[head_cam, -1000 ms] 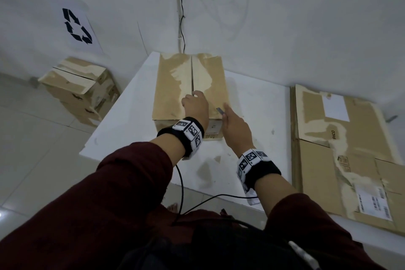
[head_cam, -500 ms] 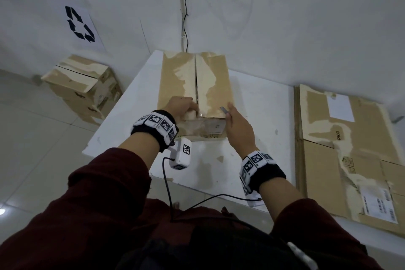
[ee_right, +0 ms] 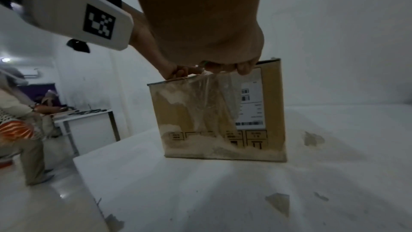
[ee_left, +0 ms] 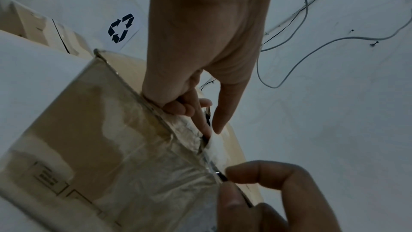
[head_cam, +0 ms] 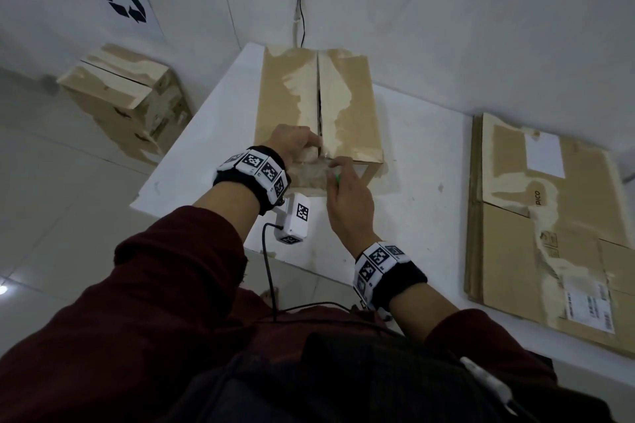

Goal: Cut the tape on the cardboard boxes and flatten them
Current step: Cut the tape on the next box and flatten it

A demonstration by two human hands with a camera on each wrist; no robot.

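Cardboard box sits at the counter's far left end, top seam slit, clear tape across its near face. Left hand rests on the near top edge, index finger poked into the seam, other fingers curled. Right hand reaches palm-down to that edge, fingers pinching what looks like a small blade with a green handle.

Your left hand comes in from 12 o'clock, fingertips pressed on the cardboard box at its top edge, index finger in the seam. At 5 o'clock your right hand pinches a small blade against the clear tape.
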